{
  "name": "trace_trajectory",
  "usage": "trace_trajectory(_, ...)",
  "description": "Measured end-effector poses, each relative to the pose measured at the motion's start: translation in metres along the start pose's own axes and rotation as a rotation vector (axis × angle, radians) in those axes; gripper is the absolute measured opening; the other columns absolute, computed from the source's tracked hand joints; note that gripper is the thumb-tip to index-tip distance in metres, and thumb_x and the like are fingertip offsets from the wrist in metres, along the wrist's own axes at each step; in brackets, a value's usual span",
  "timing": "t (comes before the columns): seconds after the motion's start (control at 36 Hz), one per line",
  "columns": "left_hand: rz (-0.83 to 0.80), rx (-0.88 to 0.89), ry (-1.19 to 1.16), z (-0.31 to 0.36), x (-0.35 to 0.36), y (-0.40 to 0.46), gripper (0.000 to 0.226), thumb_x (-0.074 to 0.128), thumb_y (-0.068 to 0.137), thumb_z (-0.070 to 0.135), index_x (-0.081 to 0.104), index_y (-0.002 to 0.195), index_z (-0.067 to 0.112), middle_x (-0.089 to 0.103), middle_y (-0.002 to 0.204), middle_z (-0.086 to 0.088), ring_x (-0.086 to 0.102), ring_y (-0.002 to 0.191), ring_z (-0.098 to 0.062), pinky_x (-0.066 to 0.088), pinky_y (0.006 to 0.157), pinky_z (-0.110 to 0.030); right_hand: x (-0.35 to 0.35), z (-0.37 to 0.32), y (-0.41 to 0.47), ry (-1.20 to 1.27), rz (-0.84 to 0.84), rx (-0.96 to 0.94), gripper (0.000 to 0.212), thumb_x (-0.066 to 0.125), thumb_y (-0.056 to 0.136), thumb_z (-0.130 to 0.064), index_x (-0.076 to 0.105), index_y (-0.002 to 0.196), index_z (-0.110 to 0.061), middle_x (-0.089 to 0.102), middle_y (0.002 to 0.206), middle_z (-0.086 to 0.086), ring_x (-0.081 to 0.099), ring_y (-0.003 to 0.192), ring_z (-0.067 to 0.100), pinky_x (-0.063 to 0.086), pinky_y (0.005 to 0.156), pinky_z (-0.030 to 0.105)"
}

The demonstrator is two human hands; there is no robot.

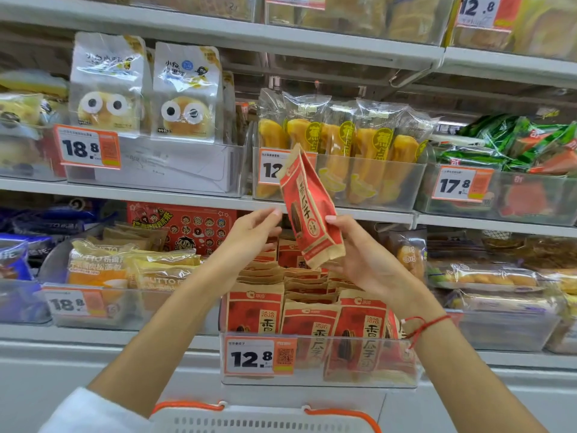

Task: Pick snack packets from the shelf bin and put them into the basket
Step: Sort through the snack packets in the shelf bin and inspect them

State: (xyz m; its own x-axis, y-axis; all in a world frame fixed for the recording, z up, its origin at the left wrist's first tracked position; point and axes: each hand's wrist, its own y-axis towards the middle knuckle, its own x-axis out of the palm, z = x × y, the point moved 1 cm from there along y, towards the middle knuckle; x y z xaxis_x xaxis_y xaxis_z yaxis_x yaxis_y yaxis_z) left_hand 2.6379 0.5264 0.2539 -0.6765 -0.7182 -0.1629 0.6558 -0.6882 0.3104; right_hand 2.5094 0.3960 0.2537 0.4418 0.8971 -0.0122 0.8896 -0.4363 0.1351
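Note:
My right hand grips a red and tan sunflower-seed packet by its lower end and holds it tilted in the air above the shelf bin. My left hand hovers just left of the packet with relaxed fingers, its fingertips close to the packet's edge. The clear plastic bin below holds several more of the same red packets, standing upright in rows. The white basket with orange handles shows at the bottom edge, directly under the bin.
Neighbouring clear bins hold bread packs to the left and wrapped cakes to the right. The shelf above carries yellow banana cakes, white bun bags and green packets. Orange price tags hang on the bin fronts.

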Motion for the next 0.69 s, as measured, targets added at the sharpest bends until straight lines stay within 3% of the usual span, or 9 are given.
trace_trajectory(0.14, -0.006, 0.003, -0.108, -0.002, 0.002, -0.001, 0.011, 0.053, 0.099, 0.030, 0.061, 0.102, 0.036, 0.070, 0.103, 0.014, 0.065, 0.102, -0.001, 0.053, 0.087, -0.021, 0.001, 0.001, -0.001, 0.041, -0.064, 0.049, 0.051, 0.047, 0.088, -0.048, 0.057, 0.129, -0.019, 0.069, 0.116, 0.008, 0.061, 0.107, 0.025, 0.043, 0.098, 0.040)
trace_trajectory(0.25, 0.081, -0.014, -0.210, -0.005, 0.002, 0.000, 0.025, 0.061, 0.094, 0.023, 0.059, 0.120, 0.023, 0.070, 0.110, 0.004, 0.069, 0.095, -0.005, 0.057, 0.076, -0.020, -0.001, -0.002, -0.004, -0.032, -0.054, 0.042, 0.043, 0.045, 0.094, -0.045, 0.059, 0.127, -0.021, 0.068, 0.122, 0.007, 0.061, 0.117, 0.023, 0.043, 0.105, 0.040)
trace_trajectory(0.39, 0.166, 0.039, -0.238, -0.004, 0.003, -0.002, 0.041, 0.065, 0.092, 0.022, 0.054, 0.130, 0.015, 0.066, 0.118, 0.001, 0.066, 0.102, -0.008, 0.056, 0.072, -0.016, -0.005, -0.007, -0.003, -0.282, 0.187, -0.065, 0.037, 0.042, 0.101, -0.043, 0.073, 0.103, -0.024, 0.075, 0.099, -0.006, 0.063, 0.105, 0.011, 0.036, 0.110, 0.040)
trace_trajectory(0.44, 0.188, 0.063, -0.232, -0.003, 0.006, -0.003, 0.045, 0.066, 0.091, 0.021, 0.052, 0.133, 0.014, 0.065, 0.120, 0.001, 0.065, 0.106, -0.008, 0.056, 0.074, -0.016, -0.002, -0.010, -0.004, -0.296, 0.237, -0.131, 0.039, 0.042, 0.100, -0.047, 0.073, 0.105, -0.025, 0.075, 0.099, -0.010, 0.063, 0.103, 0.003, 0.038, 0.100, 0.028)
trace_trajectory(0.53, 0.214, 0.111, -0.211, 0.000, 0.012, -0.004, 0.040, 0.066, 0.091, 0.018, 0.055, 0.129, 0.015, 0.064, 0.119, 0.003, 0.063, 0.105, -0.005, 0.056, 0.080, -0.019, 0.001, -0.013, -0.005, -0.296, 0.268, -0.283, 0.029, 0.052, 0.096, -0.043, 0.066, 0.117, -0.029, 0.072, 0.105, -0.009, 0.064, 0.091, -0.009, 0.044, 0.073, 0.007)
trace_trajectory(0.61, 0.232, 0.163, -0.176, 0.000, 0.018, -0.004, 0.031, 0.068, 0.089, 0.017, 0.059, 0.119, 0.017, 0.066, 0.114, 0.006, 0.067, 0.097, -0.003, 0.055, 0.089, -0.026, -0.001, -0.011, -0.004, -0.421, 0.330, -0.427, 0.032, 0.066, 0.090, -0.035, 0.062, 0.121, -0.032, 0.067, 0.105, -0.010, 0.063, 0.100, 0.001, 0.047, 0.081, 0.012)
trace_trajectory(0.69, 0.222, 0.173, -0.166, -0.004, 0.022, -0.002, 0.032, 0.069, 0.089, 0.017, 0.059, 0.119, 0.016, 0.067, 0.113, 0.007, 0.066, 0.091, 0.006, 0.053, 0.080, -0.013, -0.004, -0.008, -0.003, -0.459, 0.384, -0.491, 0.029, 0.068, 0.089, -0.031, 0.062, 0.117, -0.033, 0.067, 0.100, -0.013, 0.062, 0.099, 0.004, 0.046, 0.079, 0.008)
